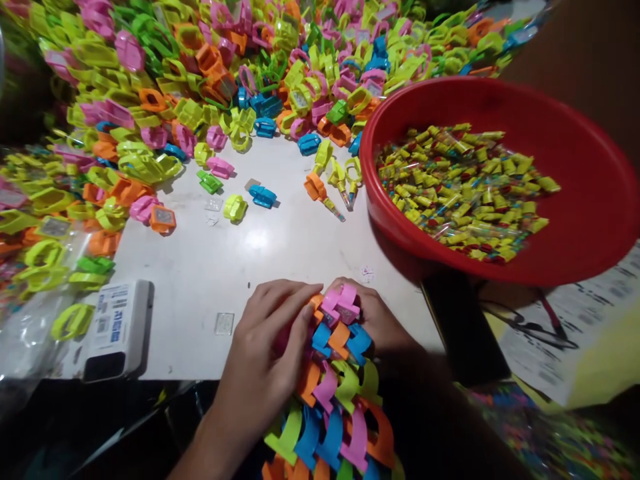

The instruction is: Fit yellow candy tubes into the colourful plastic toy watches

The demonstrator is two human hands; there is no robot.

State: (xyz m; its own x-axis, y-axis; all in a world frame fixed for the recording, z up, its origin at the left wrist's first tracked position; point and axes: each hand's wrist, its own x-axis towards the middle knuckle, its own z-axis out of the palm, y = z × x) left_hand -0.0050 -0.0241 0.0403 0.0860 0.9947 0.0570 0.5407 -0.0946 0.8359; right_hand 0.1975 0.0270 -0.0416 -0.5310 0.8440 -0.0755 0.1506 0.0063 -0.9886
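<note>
A long bundle of toy watches (327, 387) in pink, orange, blue and lime lies in rows toward me at the table's front edge. My left hand (273, 340) is closed around its upper left side, thumb and fingers against an orange piece. On the far right side my right hand (377, 317) grips the top end near the pink watches, its fingers mostly hidden behind them. Whether a clear bag encloses the bundle I cannot tell. Loose watches, such as a lime one (235, 209) and a blue one (263, 195), lie beyond my hands on the white table (195, 260).
A heap of toy watches (210, 73) covers the back and left. At right stands a red basin (590, 200) with small yellow-capped clear tubes (465, 187). A white box (117, 327) sits left; a dark phone-like slab (463, 327) and printed papers (555, 340) lie right.
</note>
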